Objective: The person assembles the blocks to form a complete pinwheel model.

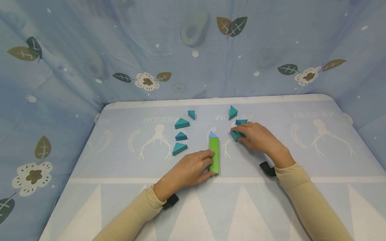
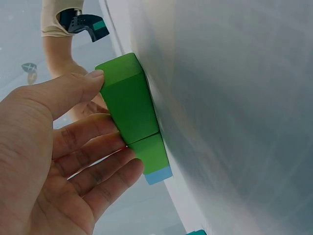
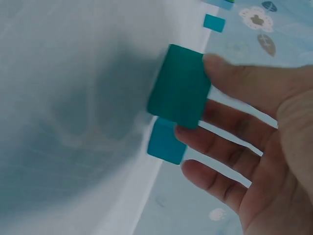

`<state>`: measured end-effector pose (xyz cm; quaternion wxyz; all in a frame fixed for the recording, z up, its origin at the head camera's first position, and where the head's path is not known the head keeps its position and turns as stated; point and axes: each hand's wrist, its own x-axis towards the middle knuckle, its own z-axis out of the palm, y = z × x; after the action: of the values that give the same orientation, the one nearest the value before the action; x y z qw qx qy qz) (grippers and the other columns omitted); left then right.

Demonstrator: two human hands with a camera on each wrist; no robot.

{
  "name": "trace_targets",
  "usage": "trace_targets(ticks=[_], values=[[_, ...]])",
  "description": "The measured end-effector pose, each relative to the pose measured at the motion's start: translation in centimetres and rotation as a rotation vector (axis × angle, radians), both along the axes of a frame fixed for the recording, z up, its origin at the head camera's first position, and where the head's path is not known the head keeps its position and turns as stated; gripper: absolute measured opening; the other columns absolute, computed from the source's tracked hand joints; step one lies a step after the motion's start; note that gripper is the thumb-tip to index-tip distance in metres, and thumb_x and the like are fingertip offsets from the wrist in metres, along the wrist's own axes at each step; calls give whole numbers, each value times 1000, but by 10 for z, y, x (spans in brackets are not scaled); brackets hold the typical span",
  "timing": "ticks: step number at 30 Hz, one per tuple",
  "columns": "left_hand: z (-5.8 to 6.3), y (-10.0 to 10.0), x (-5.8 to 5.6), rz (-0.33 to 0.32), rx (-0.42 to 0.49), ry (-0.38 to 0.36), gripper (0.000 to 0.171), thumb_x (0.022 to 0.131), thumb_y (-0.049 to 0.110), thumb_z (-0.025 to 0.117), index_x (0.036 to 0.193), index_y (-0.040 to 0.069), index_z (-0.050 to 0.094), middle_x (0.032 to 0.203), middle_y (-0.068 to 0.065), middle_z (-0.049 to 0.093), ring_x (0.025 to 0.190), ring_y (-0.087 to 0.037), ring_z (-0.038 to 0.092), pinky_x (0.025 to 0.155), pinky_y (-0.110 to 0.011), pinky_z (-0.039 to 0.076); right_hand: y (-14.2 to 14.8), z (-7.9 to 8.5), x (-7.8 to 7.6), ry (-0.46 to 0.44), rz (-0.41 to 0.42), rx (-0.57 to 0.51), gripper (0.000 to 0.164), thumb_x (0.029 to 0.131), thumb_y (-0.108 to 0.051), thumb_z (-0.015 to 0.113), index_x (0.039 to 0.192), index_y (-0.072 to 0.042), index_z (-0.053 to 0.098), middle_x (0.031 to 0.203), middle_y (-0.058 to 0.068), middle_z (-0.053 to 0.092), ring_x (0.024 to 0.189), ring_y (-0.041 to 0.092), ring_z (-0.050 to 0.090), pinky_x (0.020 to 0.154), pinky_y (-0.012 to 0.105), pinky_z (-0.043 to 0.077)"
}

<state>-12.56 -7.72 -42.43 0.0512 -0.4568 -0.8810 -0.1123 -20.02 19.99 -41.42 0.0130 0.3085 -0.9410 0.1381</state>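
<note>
Two green rectangular blocks lie end to end on the table, with a small light-blue triangular block at their far end. My left hand rests its fingertips and thumb along their left side; the left wrist view shows the fingers fairly straight against the green blocks. To the right, my right hand pinches a teal triangular block between thumb and fingers, and the right wrist view shows the flat face of this teal triangular block. Just beyond it lies a blue triangular block, partly behind the fingers.
Several teal and blue triangular blocks stand in a column left of the green ones, such as a teal one and a nearer one. Another teal triangle lies at the back right. A patterned curtain hangs behind the table.
</note>
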Motion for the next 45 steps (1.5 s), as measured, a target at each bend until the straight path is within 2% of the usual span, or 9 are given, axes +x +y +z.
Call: trace_targets(ticks=[7, 9, 11, 14, 17, 22, 29, 36, 45], values=[[0, 0, 0, -3, -3, -3, 31, 86, 31, 75, 105, 7, 72, 125, -5, 62, 120, -17, 60, 100, -28, 51, -2, 14, 10, 83, -3, -25, 35, 89, -14, 72, 123, -5, 67, 113, 13, 66, 91, 30, 65, 79, 45, 54], [0, 0, 0, -3, -3, -3, 31, 86, 31, 75, 105, 7, 72, 124, -5, 62, 120, -17, 60, 100, -28, 51, -5, 20, 16, 42, -6, -10, 33, 90, -14, 71, 122, -4, 67, 113, 13, 65, 88, 28, 65, 78, 44, 55], [0, 0, 0, -1, -5, -2, 31, 86, 32, 75, 105, 7, 72, 124, -5, 62, 120, -17, 60, 100, -28, 51, -8, 27, 22, -41, -15, 24, 34, 92, -15, 68, 123, -1, 66, 117, 14, 64, 92, 29, 66, 81, 44, 55], [1, 0, 0, 2, -11, 5, 31, 86, 32, 75, 105, 7, 72, 125, -5, 63, 120, -17, 60, 100, -28, 50, -15, 34, 32, -162, -27, 84, 37, 95, -18, 64, 126, 2, 63, 126, 16, 60, 105, 34, 64, 88, 48, 53], [2, -1, 0, 5, -21, 17, 32, 87, 33, 75, 106, 8, 72, 125, -5, 63, 121, -18, 60, 101, -28, 50, -20, 37, 37, -199, -21, 119, 37, 96, -18, 61, 127, 3, 62, 132, 18, 58, 117, 38, 59, 96, 52, 49], [2, -1, 1, 10, -34, 24, 33, 87, 33, 74, 108, 7, 73, 127, -5, 63, 122, -18, 60, 101, -29, 50, -20, 35, 35, -177, -7, 140, 36, 95, -17, 62, 126, 0, 64, 136, 16, 58, 122, 38, 56, 99, 57, 46], [2, 0, 0, 14, -36, 10, 34, 88, 33, 74, 109, 7, 73, 128, -5, 63, 123, -19, 60, 101, -29, 50, -12, 35, 30, -181, -19, 80, 36, 95, -19, 62, 127, -2, 64, 135, 16, 59, 122, 39, 55, 100, 56, 46], [3, 0, 1, 11, -35, 12, 34, 87, 33, 74, 108, 6, 72, 127, -6, 63, 123, -19, 60, 102, -30, 50, -12, 32, 29, -186, -32, 136, 41, 95, -20, 62, 131, -2, 61, 140, 17, 55, 130, 39, 49, 104, 60, 40], [2, 0, 1, 12, -32, 20, 33, 87, 33, 74, 108, 7, 72, 127, -6, 63, 123, -19, 59, 102, -29, 50, -15, 23, 25, -175, -35, 132, 49, 93, -26, 64, 138, -7, 57, 148, 10, 49, 134, 36, 46, 105, 59, 40]])
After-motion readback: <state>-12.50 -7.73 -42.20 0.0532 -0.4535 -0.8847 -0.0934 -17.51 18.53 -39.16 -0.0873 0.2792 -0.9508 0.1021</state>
